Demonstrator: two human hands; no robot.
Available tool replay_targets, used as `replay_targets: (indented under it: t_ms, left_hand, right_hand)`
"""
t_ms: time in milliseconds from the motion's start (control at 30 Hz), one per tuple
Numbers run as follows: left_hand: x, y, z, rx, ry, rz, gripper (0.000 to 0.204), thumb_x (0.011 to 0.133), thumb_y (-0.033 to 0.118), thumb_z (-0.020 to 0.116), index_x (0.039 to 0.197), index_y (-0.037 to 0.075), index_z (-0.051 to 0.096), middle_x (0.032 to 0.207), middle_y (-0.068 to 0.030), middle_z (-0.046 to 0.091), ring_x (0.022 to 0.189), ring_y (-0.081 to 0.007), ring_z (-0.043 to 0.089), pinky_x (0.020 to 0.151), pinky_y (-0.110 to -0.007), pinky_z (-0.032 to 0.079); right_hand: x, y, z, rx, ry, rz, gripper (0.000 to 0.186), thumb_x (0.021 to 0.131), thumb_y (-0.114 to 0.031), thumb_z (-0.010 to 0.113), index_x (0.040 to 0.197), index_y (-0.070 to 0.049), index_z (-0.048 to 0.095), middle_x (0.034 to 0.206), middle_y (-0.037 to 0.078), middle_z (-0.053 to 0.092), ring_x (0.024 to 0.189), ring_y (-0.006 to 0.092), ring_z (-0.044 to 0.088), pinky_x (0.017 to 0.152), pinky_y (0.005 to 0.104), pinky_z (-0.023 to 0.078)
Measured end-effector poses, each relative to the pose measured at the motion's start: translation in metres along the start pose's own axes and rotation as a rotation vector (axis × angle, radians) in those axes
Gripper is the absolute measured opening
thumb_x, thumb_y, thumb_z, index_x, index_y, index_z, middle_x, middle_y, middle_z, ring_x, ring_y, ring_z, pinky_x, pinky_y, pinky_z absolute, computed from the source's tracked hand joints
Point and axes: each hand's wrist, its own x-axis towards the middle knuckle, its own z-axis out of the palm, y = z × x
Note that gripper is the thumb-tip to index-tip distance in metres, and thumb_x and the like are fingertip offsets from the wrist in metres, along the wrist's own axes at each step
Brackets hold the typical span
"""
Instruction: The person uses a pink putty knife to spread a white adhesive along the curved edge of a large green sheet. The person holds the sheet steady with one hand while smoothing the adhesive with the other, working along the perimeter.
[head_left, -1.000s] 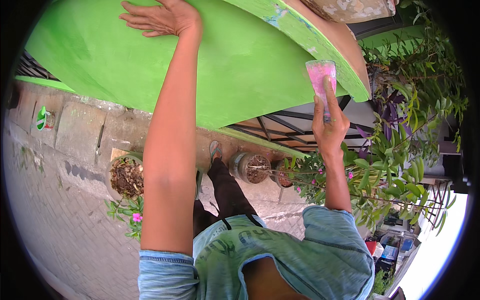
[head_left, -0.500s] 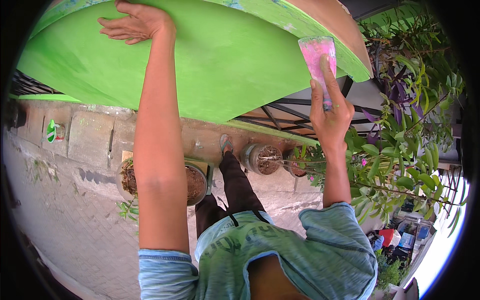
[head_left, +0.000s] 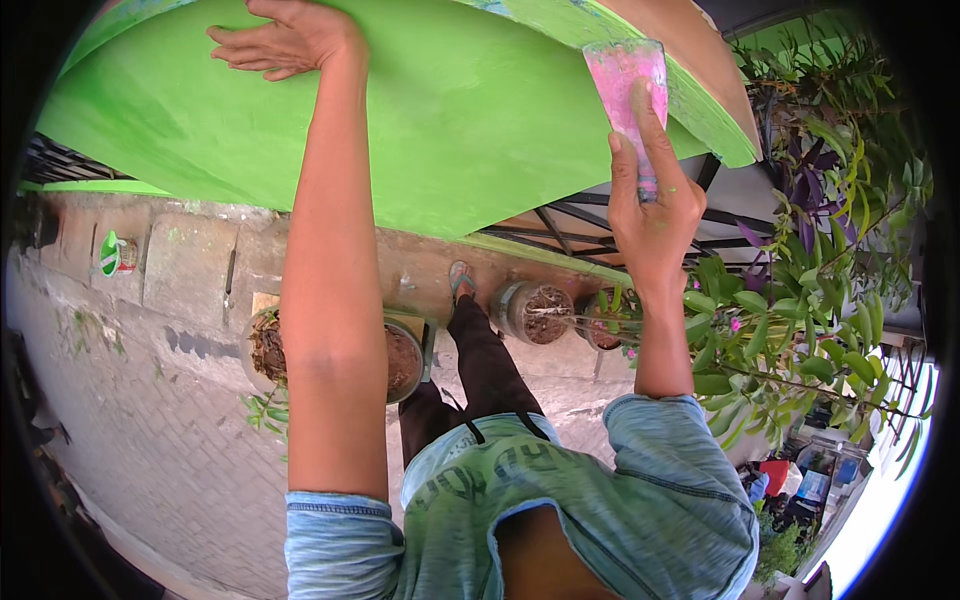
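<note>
Lettering (head_left: 493,472) crosses the shirt (head_left: 640,505); the right grip (head_left: 655,208) holds a scraper (head_left: 627,85).

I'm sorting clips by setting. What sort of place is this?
Outdoors, probably a residential street side: a painted green wall, block paving and planting pots show it.

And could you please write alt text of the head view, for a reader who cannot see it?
A right hand holds a pink scraper by a green wall; the open left hand is in front of the wall. Pots stand below.
</note>
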Motion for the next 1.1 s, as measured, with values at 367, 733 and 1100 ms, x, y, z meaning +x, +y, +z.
replay_targets:
  t_ms: [367,733,1100]
  left_hand:
    - [-0.002,0.001,0.001,-0.01,0.0,0.0,0.07,0.104,0.055,0.028,0.162,0.015,0.028,0.17,-0.0139,0.023,0.159,-0.0292,0.014,0.122,-0.057,0.014]
    - [-0.001,0.003,-0.004,-0.029,-0.013,-0.001,0.072,0.104,0.056,0.028,0.162,0.014,0.027,0.171,-0.0159,0.018,0.159,-0.0295,0.013,0.123,-0.057,0.013]
    - [-0.01,0.011,-0.007,-0.094,-0.037,0.008,0.075,0.103,0.058,0.031,0.161,0.011,0.028,0.171,-0.0175,0.018,0.159,-0.0307,0.012,0.123,-0.058,0.011]
  right_hand:
    - [-0.003,-0.013,0.007,0.104,-0.073,0.09,0.046,0.098,-0.003,0.068,0.142,-0.009,0.063,0.131,0.013,0.071,0.069,-0.0007,0.051,0.059,0.0215,0.046]
    - [0.002,-0.014,0.005,0.073,-0.087,0.063,0.046,0.097,-0.002,0.069,0.142,-0.011,0.064,0.119,0.012,0.076,0.067,0.0033,0.051,0.064,0.0249,0.05]
    - [0.008,-0.01,-0.008,0.021,-0.17,0.054,0.046,0.099,-0.005,0.067,0.143,-0.013,0.063,0.129,0.012,0.072,0.068,0.0009,0.043,0.059,0.0233,0.045]
